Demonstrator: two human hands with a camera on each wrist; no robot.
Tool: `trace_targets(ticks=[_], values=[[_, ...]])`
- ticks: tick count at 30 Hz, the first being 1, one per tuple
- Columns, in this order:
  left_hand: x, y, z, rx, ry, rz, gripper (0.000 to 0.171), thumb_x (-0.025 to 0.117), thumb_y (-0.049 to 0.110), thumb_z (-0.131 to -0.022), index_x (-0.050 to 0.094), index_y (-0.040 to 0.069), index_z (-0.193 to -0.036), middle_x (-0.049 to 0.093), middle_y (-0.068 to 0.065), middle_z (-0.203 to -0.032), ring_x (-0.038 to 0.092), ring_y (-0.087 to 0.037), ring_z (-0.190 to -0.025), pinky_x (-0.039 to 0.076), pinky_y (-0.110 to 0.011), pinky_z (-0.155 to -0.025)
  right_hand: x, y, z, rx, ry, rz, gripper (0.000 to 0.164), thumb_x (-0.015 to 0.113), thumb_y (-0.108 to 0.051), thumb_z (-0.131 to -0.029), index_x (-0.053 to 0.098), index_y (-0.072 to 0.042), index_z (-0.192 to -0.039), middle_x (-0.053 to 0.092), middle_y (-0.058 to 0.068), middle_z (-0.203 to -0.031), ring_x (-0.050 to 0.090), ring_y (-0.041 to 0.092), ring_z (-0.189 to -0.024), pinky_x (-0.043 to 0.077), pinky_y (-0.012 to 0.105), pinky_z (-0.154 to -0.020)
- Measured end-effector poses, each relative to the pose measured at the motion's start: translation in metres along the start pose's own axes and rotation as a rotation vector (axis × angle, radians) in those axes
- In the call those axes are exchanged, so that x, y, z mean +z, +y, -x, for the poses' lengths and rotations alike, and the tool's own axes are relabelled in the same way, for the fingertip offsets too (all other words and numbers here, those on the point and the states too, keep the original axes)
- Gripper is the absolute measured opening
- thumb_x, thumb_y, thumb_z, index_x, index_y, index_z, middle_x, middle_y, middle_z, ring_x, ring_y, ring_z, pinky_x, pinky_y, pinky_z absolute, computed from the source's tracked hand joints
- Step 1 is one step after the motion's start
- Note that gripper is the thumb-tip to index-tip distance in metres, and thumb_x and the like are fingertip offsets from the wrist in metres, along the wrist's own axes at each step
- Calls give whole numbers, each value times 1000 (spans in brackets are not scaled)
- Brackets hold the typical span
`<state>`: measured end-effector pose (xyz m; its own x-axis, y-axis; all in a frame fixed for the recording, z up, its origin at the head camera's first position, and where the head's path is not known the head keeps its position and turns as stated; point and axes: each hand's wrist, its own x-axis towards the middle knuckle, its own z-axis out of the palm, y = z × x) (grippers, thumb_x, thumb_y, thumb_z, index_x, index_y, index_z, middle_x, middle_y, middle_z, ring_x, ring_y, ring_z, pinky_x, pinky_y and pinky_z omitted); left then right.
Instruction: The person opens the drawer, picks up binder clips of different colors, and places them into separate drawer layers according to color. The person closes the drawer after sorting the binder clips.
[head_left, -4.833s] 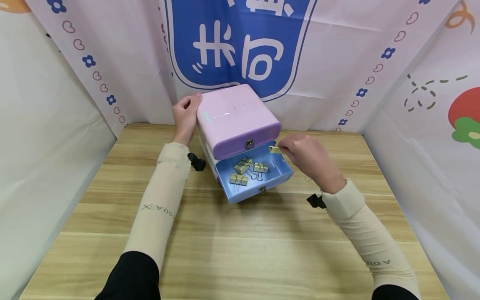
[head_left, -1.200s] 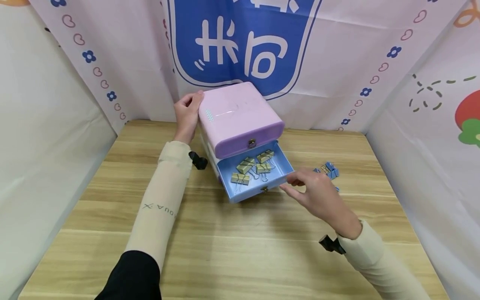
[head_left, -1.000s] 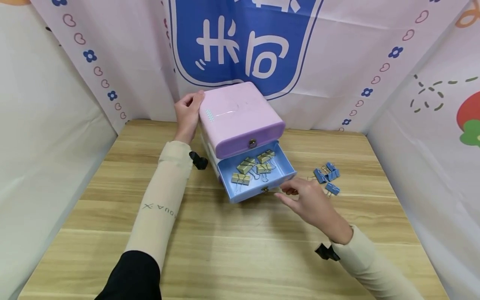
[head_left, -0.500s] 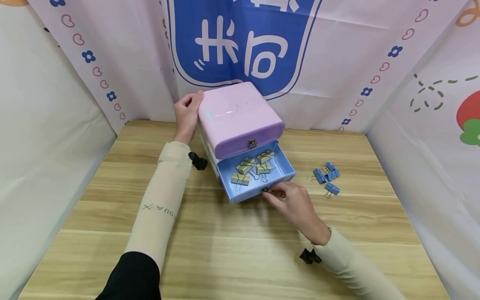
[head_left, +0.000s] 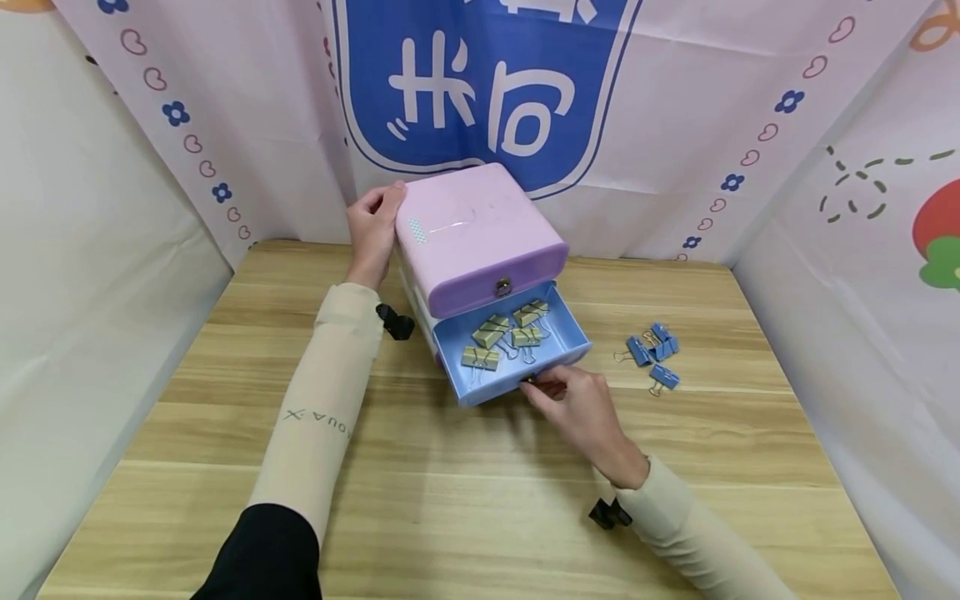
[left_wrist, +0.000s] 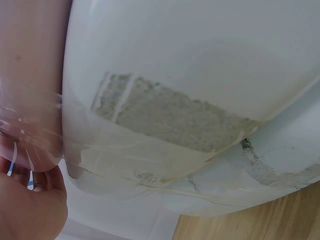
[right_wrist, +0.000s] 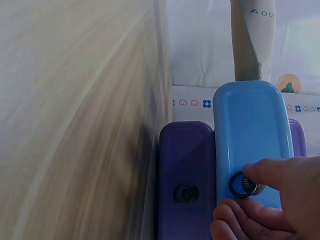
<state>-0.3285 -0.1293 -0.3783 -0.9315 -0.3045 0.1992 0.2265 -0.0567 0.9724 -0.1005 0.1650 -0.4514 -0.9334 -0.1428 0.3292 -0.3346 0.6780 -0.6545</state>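
Note:
A small drawer box with a pink top stands at the back of the table. Its blue drawer is pulled out, and several gold binder clips lie inside. My left hand holds the box's back left corner; the left wrist view shows its fingers curled at the box's edge. At the drawer's front, my right hand pinches the metal ring pull, thumb on it and the other fingers curled below. Most of the left fingers are hidden in the head view.
Several blue binder clips lie on the wooden table to the right of the box. A purple drawer front with its own ring sits below the blue one. A printed cloth hangs close behind the box.
My right hand released a gold binder clip into the blue drawer, then moved down and left to the ring pull. The blue clips came into view. My left hand stayed put.

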Motion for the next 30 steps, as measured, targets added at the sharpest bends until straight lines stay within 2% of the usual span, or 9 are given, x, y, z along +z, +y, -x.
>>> trace_targets(ticks=[8,18,30], values=[[0,1,1,-10,-7,-4,28,75,42,-97,78,15,-102,67,6,-96,58,-9,-89,46,-23,-76,-1,-4,1,46,-57,-99,12,84,-14,-91,76,-9,-83,77,4,-78,70,9,-68,58,21,-63],[0,1,1,-18,-11,-6,28,75,43,-98,78,16,-102,67,6,-96,58,-9,-91,47,-23,-77,-9,-10,0,116,-109,-149,15,81,-17,-94,73,-11,-83,73,1,-77,65,11,-68,56,24,-61],[0,2,1,-28,-3,-8,28,75,44,-97,78,16,-103,67,6,-97,58,-10,-91,46,-24,-79,-15,-15,-8,99,-104,-178,15,78,-16,-96,72,-9,-85,72,3,-78,66,13,-71,57,25,-62]])
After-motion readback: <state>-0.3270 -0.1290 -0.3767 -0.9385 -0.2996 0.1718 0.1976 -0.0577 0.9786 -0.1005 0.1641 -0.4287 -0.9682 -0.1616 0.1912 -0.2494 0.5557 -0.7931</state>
